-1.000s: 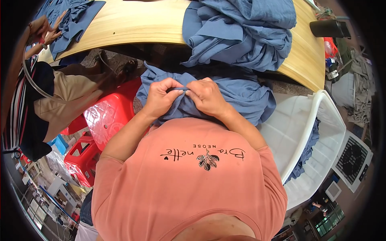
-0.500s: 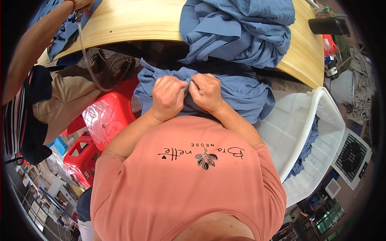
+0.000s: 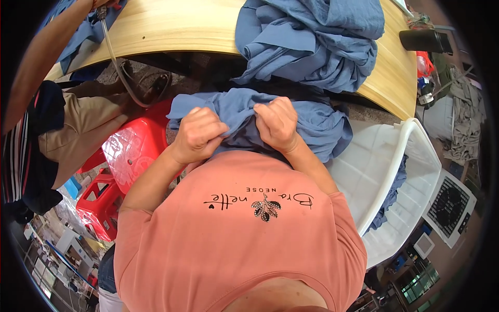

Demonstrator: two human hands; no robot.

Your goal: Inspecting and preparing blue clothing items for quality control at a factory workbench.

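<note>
A crumpled blue garment (image 3: 322, 127) lies across my lap, below the table's front edge. My left hand (image 3: 200, 132) is closed on its cloth at the left. Slightly farther from me, my right hand (image 3: 277, 122) pinches another part of the same cloth. A fold of fabric stretches between the two hands. The fingertips are partly hidden in the folds, so the exact part held cannot be made out. Beyond my hands, a large heap of blue garments (image 3: 312, 47) rests on the wooden table.
The wooden table (image 3: 182, 26) curves across the far side. On the right stands a white plastic bin (image 3: 408, 140) with blue cloth inside. Red stools (image 3: 132, 151) are on the left. At far left a co-worker's arm (image 3: 49, 57) holds a hose (image 3: 109, 49). A black cylinder (image 3: 423, 41) lies at the table's right.
My hands have moved apart, the left one toward the left and nearer me, the right one to the right. The cloth between them is now spread wider.
</note>
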